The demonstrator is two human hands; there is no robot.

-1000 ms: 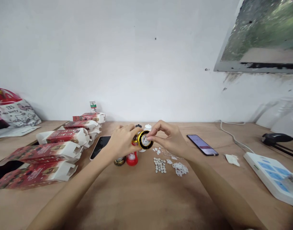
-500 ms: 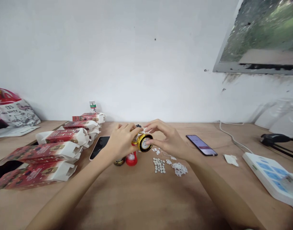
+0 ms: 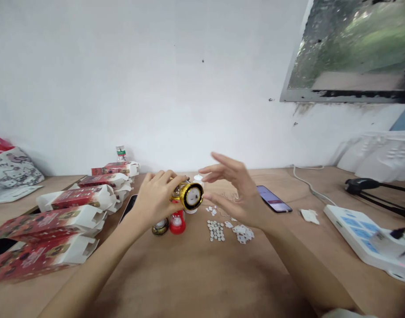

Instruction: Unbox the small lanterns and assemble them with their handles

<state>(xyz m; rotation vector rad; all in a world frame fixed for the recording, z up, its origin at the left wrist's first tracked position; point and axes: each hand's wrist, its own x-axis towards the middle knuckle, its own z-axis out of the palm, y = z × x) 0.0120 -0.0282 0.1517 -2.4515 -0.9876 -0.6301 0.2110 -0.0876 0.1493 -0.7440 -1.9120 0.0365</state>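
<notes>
My left hand [image 3: 156,194] is wrapped round a small gold lantern [image 3: 192,195], which lies tilted on its side with its underside facing me. That underside has a black ring round a white disc. To its right, my right hand [image 3: 234,190] is open, fingers spread and apart from the lantern. Below stand a small red lantern [image 3: 178,224] and a dark gold one [image 3: 160,227]. A white lantern [image 3: 198,178] shows partly behind the hands. Rows of small round button cells [image 3: 216,230] lie beside a pile of white plastic pieces [image 3: 244,233].
Several red and white cardboard boxes [image 3: 86,198] line the left side, near a bottle [image 3: 121,153]. A phone [image 3: 274,198] lies to the right, and another [image 3: 129,206] is partly behind my left arm. A white power strip [image 3: 351,229] and cable [image 3: 310,190] are farther right.
My right hand has drawn away from the lantern's underside and its fingers have spread. My left hand keeps its hold on the lantern. The view has shifted slightly to the right.
</notes>
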